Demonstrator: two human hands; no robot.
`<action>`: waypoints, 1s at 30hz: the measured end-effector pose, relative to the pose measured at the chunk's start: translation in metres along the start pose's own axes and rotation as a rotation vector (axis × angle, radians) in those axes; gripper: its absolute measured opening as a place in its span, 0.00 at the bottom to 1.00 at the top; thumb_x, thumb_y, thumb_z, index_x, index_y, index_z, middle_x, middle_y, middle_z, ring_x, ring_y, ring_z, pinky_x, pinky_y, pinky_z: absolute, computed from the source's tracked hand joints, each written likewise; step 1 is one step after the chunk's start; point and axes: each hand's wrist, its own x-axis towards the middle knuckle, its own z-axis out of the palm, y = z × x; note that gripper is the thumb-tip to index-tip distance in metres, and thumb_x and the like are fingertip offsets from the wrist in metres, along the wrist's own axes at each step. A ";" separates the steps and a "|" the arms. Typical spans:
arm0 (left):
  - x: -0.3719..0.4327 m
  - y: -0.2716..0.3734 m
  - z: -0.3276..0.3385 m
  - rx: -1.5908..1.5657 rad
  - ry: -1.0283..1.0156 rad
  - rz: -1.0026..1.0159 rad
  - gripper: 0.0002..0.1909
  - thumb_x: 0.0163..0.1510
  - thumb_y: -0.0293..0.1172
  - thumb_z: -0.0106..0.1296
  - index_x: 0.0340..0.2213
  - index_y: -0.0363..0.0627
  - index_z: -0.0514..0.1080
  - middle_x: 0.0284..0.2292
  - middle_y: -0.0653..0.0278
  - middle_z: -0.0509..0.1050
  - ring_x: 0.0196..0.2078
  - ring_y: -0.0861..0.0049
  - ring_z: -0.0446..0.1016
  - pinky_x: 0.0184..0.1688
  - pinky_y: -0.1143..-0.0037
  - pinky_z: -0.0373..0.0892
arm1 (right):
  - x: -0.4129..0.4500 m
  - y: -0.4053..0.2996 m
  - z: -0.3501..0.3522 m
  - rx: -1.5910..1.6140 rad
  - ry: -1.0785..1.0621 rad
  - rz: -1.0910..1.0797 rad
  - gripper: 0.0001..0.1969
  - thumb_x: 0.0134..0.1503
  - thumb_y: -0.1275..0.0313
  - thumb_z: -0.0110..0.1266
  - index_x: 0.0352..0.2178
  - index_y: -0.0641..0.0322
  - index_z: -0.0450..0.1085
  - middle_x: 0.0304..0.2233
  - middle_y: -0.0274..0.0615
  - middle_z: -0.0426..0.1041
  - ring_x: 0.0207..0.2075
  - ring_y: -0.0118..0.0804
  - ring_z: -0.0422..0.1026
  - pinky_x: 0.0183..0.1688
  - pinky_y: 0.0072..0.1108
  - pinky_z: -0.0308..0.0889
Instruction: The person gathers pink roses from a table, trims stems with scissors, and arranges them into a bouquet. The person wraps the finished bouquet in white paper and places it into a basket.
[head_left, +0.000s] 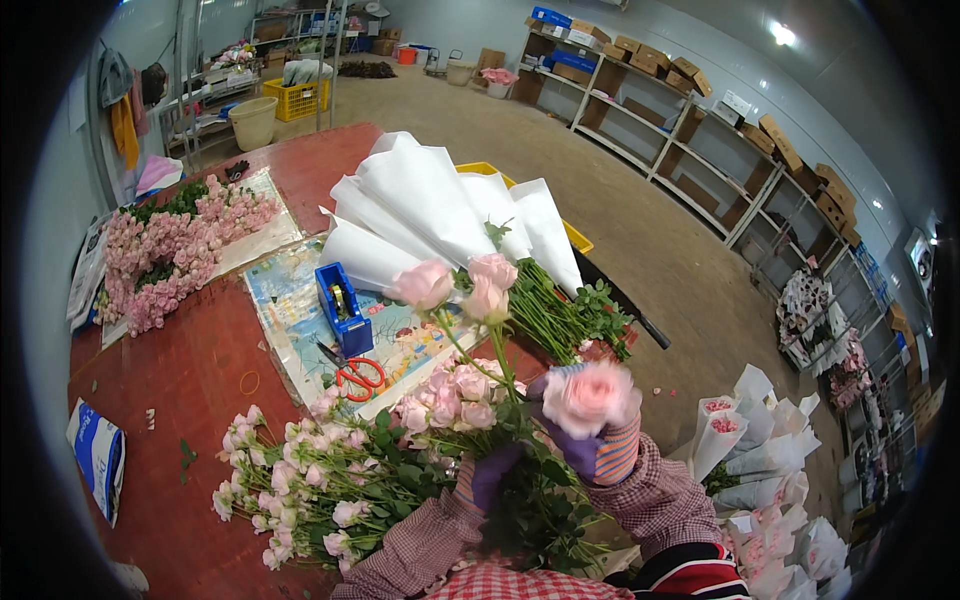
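Observation:
Both hands wear purple gloves with striped cuffs. My left hand (491, 474) is closed around the stems of a bunch of pale pink roses (457, 397); leaves hide part of its fingers. Beside it, my right hand (574, 450) is closed on rose stems, with a large blurred pink rose (589, 399) in front of its fingers. Taller pink roses (489, 289) rise from between the hands, their stems passing by the right fingertips. Loose pink spray roses (300, 480) lie on the red table (187, 420) left of my left hand.
Red-handled scissors (361, 379) and a blue tape dispenser (343, 311) lie on a printed sheet (281, 289). Beyond are white wrapped bouquets (427, 202), their green stems (544, 311) towards me. More roses (180, 247) lie far left. Wrapped bouquets (772, 442) stand at right.

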 end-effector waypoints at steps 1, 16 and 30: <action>-0.006 -0.002 -0.001 -0.046 -0.082 0.045 0.14 0.52 0.33 0.45 0.40 0.42 0.67 0.34 0.64 0.71 0.36 0.80 0.69 0.39 0.79 0.66 | 0.007 0.004 0.001 -0.139 0.004 -0.153 0.15 0.41 0.88 0.46 0.33 0.65 0.62 0.28 0.37 0.64 0.29 0.27 0.66 0.33 0.18 0.65; -0.009 0.000 -0.019 1.133 -0.111 0.498 0.30 0.33 0.18 0.47 0.45 0.35 0.62 0.44 0.51 0.66 0.48 0.62 0.64 0.50 0.72 0.60 | 0.020 -0.005 -0.037 -1.351 0.004 -0.573 0.11 0.41 0.70 0.56 0.30 0.52 0.69 0.34 0.42 0.66 0.34 0.38 0.65 0.39 0.33 0.59; -0.007 0.013 0.028 0.819 0.171 0.307 0.26 0.35 0.18 0.41 0.42 0.39 0.66 0.40 0.50 0.68 0.45 0.61 0.66 0.48 0.72 0.62 | 0.021 0.000 -0.028 -1.542 -0.489 -0.640 0.12 0.37 0.69 0.48 0.28 0.57 0.65 0.22 0.37 0.65 0.22 0.35 0.66 0.21 0.25 0.62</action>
